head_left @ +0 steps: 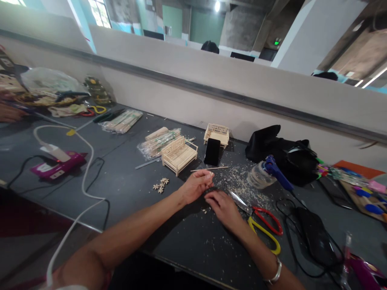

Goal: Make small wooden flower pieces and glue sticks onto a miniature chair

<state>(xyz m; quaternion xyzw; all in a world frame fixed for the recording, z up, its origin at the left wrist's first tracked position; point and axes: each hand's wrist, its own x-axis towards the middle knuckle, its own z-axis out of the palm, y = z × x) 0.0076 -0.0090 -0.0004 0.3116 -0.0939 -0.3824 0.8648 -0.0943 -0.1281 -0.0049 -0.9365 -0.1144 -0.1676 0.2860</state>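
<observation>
My left hand (197,186) is closed in a pinch above the dark tabletop, and whatever small pale thing it may hold is too small to make out. Close below it, my right hand (224,208) has its fingers bent together, their tips partly hidden. Scissors (250,210) with red and yellow handles lie partly under the right forearm. Beyond the left hand stand a miniature wooden bench (179,155) and a phone (212,152) leaning on a second small bench (218,132). A thin stick (208,168) lies between. Several small flower-shaped wooden pieces (161,185) lie to the left.
Wood chips (238,177) litter the table. A blue glue gun (276,171) rests on a clear jar (260,175), near a black bag (281,151). Wrapped stick bundles (157,143) lie behind. A white cable (87,161) and purple power strip (59,166) are at left, near another person's hand (10,108).
</observation>
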